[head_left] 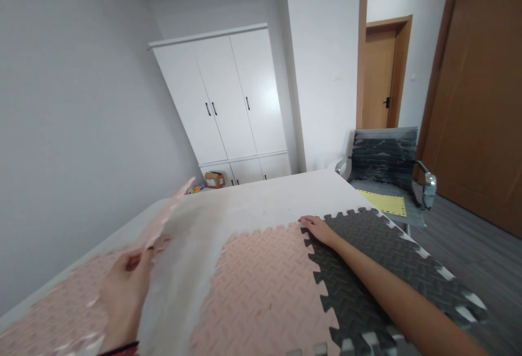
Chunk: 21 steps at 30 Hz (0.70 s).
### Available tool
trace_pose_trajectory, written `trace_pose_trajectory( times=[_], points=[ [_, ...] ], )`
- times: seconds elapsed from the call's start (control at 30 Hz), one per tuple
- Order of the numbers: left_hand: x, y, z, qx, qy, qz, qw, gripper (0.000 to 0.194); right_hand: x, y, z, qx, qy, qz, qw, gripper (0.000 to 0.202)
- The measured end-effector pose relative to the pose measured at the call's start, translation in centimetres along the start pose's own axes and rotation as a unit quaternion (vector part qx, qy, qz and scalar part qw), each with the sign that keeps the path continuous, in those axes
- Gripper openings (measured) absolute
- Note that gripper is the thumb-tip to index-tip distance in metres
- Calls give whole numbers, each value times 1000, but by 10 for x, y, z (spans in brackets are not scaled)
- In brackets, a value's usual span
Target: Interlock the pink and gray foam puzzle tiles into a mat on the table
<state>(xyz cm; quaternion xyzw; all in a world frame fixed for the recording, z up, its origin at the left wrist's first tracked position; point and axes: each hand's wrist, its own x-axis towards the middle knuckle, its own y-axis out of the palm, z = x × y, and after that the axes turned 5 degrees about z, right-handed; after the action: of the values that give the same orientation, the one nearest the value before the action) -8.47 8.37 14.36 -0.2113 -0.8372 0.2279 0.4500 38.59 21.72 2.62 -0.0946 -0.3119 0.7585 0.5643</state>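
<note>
My left hand (pixel 126 280) is closed on the edge of a pink foam mat tile (pixel 163 217), part of which stands raised and tilted above the table. More pink foam (pixel 61 312) lies left of that hand, blurred; whether it is the same tile I cannot tell. My right hand (pixel 318 229) lies flat, fingers stretched out, at the far end of the seam between a second pink foam tile (pixel 261 280) and a dark grey one (pixel 391 258). These two tiles lie flat with their toothed edges interlocked. My right forearm covers part of the grey tile.
The white table (pixel 261 198) carries the tiles; the grey tile's right side reaches the table edge. Beyond stands a chair (pixel 383 155) with a yellow sheet (pixel 383 202) on its seat. A white cabinet (pixel 228 95), a cardboard box (pixel 215 180) and a grey wall are behind and left.
</note>
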Motion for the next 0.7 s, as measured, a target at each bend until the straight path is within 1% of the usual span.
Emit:
trace_pose_trajectory(
  times=[0.03, 0.07, 0.1, 0.13, 0.17, 0.23, 0.3, 0.33, 0.37, 0.4, 0.47, 0.5, 0.53, 0.6, 0.63, 0.7],
  points=[
    [-1, 4, -19, -29, 5, 22, 999, 45, 2, -5, -1, 20, 9, -1, 1000, 48],
    [-4, 11, -38, -61, 22, 56, 996, 43, 3, -11, -1, 53, 21, -1, 998, 55],
    [-8, 20, -57, -89, 41, 78, 992, 42, 3, -20, -1, 106, 40, -3, 993, 59],
    [-14, 31, -75, -116, 59, 91, 987, 41, 3, -30, -1, 175, 63, -9, 982, 61],
    [-20, 43, -93, -142, 86, 114, 979, 39, 2, -43, -1, 250, 87, -20, 964, 62],
    [-35, 70, -129, -188, 142, 165, 958, 36, -3, -73, -4, 377, 117, -60, 917, 66],
    [-50, 98, -163, -220, 196, 223, 929, 31, -10, -107, -11, 440, 112, -116, 883, 70],
    [-57, 112, -178, -230, 221, 253, 913, 29, -14, -123, -17, 457, 108, -142, 872, 71],
    [-64, 126, -193, -236, 243, 283, 897, 26, -19, -138, -23, 460, 114, -160, 866, 70],
    [-72, 139, -205, -238, 262, 311, 882, 23, -24, -150, -30, 449, 129, -165, 869, 66],
    [-85, 163, -227, -231, 294, 359, 855, 21, -34, -167, -46, 393, 178, -152, 889, 58],
    [-91, 174, -235, -222, 305, 378, 846, 21, -39, -172, -54, 359, 199, -145, 900, 58],
    [-97, 185, -243, -210, 313, 392, 839, 23, -43, -175, -61, 330, 213, -146, 908, 60],
    [-106, 202, -255, -179, 324, 411, 833, 26, -47, -178, -75, 290, 218, -174, 916, 64],
    [-110, 209, -260, -160, 327, 417, 833, 27, -47, -179, -81, 272, 216, -188, 919, 64],
    [-115, 219, -268, -116, 329, 424, 836, 28, -45, -182, -95, 217, 220, -198, 930, 66]
  ],
)
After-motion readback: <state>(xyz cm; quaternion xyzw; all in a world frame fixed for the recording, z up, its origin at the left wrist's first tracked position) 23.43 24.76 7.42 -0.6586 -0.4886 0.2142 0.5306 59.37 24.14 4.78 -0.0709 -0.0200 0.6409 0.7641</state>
